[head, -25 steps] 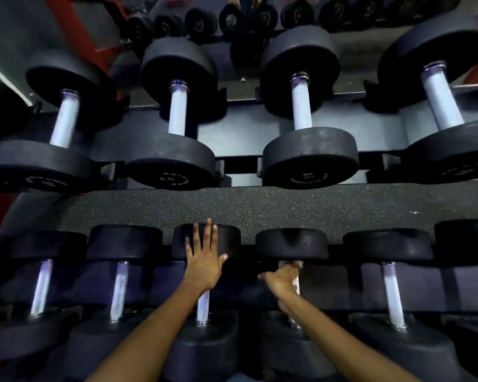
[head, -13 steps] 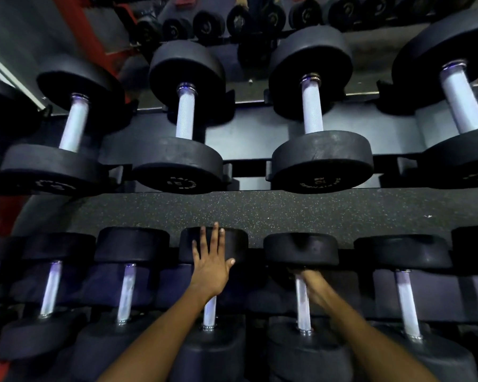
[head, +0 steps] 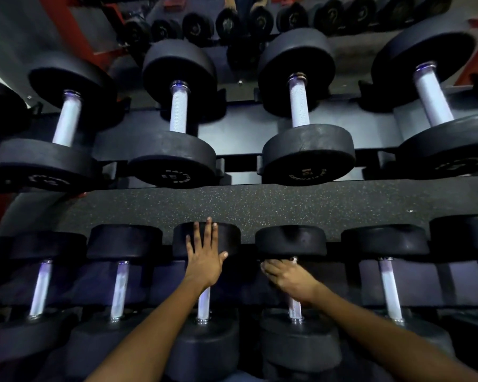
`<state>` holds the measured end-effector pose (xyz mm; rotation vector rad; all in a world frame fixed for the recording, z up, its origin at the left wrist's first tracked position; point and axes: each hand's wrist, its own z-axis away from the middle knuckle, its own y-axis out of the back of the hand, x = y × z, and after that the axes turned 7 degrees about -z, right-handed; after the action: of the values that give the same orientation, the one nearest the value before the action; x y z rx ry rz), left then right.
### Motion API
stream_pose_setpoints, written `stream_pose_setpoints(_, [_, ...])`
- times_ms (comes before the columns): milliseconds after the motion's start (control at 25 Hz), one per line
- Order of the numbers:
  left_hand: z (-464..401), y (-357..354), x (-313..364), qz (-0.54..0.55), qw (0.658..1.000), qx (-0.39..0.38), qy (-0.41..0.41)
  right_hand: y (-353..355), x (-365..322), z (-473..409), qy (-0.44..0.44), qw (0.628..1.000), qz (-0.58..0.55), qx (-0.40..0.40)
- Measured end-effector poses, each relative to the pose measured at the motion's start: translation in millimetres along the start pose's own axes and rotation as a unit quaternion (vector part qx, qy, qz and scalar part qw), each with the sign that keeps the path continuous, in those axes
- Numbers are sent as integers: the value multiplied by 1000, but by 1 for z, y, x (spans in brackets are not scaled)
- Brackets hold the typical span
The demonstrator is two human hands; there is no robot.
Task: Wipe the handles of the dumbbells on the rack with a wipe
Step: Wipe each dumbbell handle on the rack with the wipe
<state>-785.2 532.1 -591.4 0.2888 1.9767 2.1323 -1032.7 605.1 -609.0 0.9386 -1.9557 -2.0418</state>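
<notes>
Lower centre-right of the frame: right hand (head: 289, 277), fingers curled over the upper end of a dumbbell handle (head: 295, 310) on the lower tier, clamped around it just under the far head. No wipe (head: 293, 259) is clearly visible; a pale scrap at the fingertips may be it, too small to confirm.

Lower centre: left hand (head: 204, 256), fingers straight and spread, palm flat on the far head of the neighbouring dumbbell (head: 206, 238), holding nothing; it looks to be bracing.

Handling, judged: handles are stiff knurled steel, pale and bright, grippy rather than slick; a wipe should drag along the knurling and is best wrapped round the bar and slid between the collars. Heads are black rubber, heavy; the dumbbells need not be lifted and should stay seated in the rack (head: 246, 172).

Lower tier: further dumbbells left and right, handles running away from the viewer. Upper tier: four larger dumbbells, e.g. (head: 298, 106).

Markings: raised lettering on the near faces of the upper heads (head: 307, 173), ring-shaped, upside down, not legible; likely a brand and weight figure. Speckled rubber floor (head: 260, 205) shows between tiers.
</notes>
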Motion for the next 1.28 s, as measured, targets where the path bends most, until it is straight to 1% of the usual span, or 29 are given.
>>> stream_pose_setpoints(40, [0, 2, 1, 4, 1000, -5, -2, 0, 22, 1, 71, 993, 82, -45])
stream_pose_setpoints(80, [1, 2, 1, 13, 1000, -13, -2, 5, 42, 7, 95, 985, 114, -84])
stream_pose_setpoints(120, [1, 2, 1, 20, 1000, -18, -2, 9, 54, 18, 80, 987, 72, -115])
stream_pose_setpoints(200, [3, 1, -1, 26, 999, -18, 3, 12, 69, 30, 61, 991, -6, -122])
stream_pose_setpoints(240, [3, 1, 0, 30, 999, -14, 6, 6, 70, 29, 49, 991, -2, -121])
stream_pose_setpoints(280, [2, 2, 1, 19, 1000, -14, 7, 0, 62, 23, 46, 989, 43, -132])
stream_pose_setpoints(320, [2, 2, 2, 8, 1000, -20, 7, -9, 54, 13, 37, 979, 77, -183])
stream_pose_setpoints(360, [2, 5, 3, 7, 999, -38, 12, -27, 59, -2, 24, 964, 130, -229])
stream_pose_setpoints(400, [1, 8, 4, 16, 998, -51, 18, -42, 60, -18, -56, 953, 161, -250])
stream_pose_setpoints(440, [1, 12, 5, 18, 998, -58, 21, -48, 59, -25, -109, 965, 163, -174])
stream_pose_setpoints(480, [2, 14, 7, 20, 998, -59, 20, -51, 59, -27, -135, 972, 154, -119])
stream_pose_setpoints(520, [3, 17, 7, 25, 998, -61, 19, -47, 56, -25, -136, 962, 148, -184])
stream_pose_setpoints(560, [4, 16, 7, 32, 997, -62, 18, -34, 48, -29, -128, 942, 188, -246])
stream_pose_setpoints(600, [4, 17, 7, 33, 997, -65, 18, -27, 47, -18, -16, 930, 277, -241])
stream_pose_setpoints(640, [4, 16, 6, 30, 997, -65, 17, -16, 49, -9, 87, 941, 268, -186])
stream_pose_setpoints(680, [4, 18, 7, 29, 997, -66, 16, -6, 47, -6, 134, 950, 253, -127])
stream_pose_setpoints(800, [4, 19, 7, 16, 997, -70, 13, 8, 46, 3, 171, 960, 219, -21])
stream_pose_setpoints(840, [5, 19, 6, 19, 997, -77, 13, 9, 45, 14, 157, 966, 206, 10])
stream_pose_setpoints(880, [5, 17, 6, 31, 997, -72, 12, 6, 45, 27, 113, 979, 165, 45])
stream_pose_setpoints(920, [6, 16, 5, 39, 997, -59, 9, 5, 41, 41, 24, 992, 81, 90])
stream_pose_setpoints(960, [6, 15, 4, 38, 998, -43, 7, -2, 37, 54, -118, 981, -39, 150])
stream_pose_setpoints(1000, [5, 15, 4, 33, 999, -36, 8, -5, 33, 60, -294, 921, -177, 186])
stream_pose_setpoints(1040, [4, 16, 5, 28, 999, -41, 10, -6, 32, 58, -458, 801, -321, 214])
stream_pose_setpoints(1080, [4, 19, 7, 22, 998, -58, 16, -3, 34, 50, -555, 644, -470, 239])
stream_pose_setpoints(1120, [3, 20, 8, 19, 997, -72, 21, -1, 41, 38, -569, 506, -593, 261])
stream_pose_setpoints(1160, [3, 22, 10, 16, 996, -81, 24, -2, 45, 25, -562, 423, -664, 254])
stream_pose_setpoints(1200, [3, 22, 11, 17, 996, -80, 26, -1, 42, 11, -554, 390, -697, 235])
stream_pose_setpoints(1240, [3, 21, 10, 22, 996, -76, 28, -1, 33, -1, -554, 398, -702, 204])
stream_pose_setpoints(1280, [4, 19, 9, 30, 997, -69, 29, -4, 22, -8, -554, 427, -691, 183])
